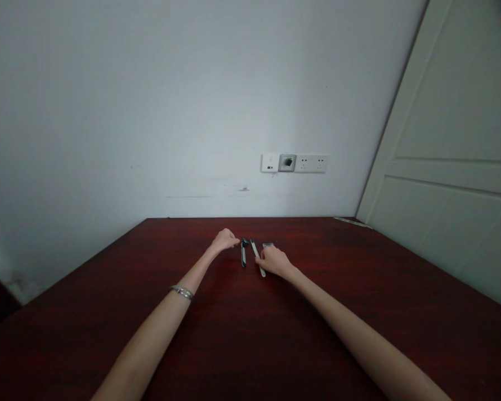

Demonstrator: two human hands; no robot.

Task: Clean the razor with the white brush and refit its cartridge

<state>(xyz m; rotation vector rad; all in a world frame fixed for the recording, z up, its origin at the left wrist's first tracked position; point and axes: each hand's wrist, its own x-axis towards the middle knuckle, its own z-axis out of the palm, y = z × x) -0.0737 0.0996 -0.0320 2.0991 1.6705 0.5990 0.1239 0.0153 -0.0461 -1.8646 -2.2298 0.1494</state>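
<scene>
A razor point(244, 255) with a dark head and a grey-and-black handle lies on the table, handle toward me. Just left of its head is my left hand point(224, 239), fingers curled and closed; whether anything is inside them is too small to make out. To the razor's right lies a slim white stick-like tool point(255, 250) with a dark far end, slanting toward me. My right hand point(274, 261) is closed at its middle, thumb and finger on it. Beyond those knuckles a small greyish, partly see-through piece point(268, 244) shows, mostly hidden by the hand.
The dark red wooden table point(250, 345) reaches back to a pale wall point(192, 111) with a row of sockets point(312, 163). A white panelled door point(455, 167) stands at the right. A thin pale strip point(351, 222) lies along the table's far right edge.
</scene>
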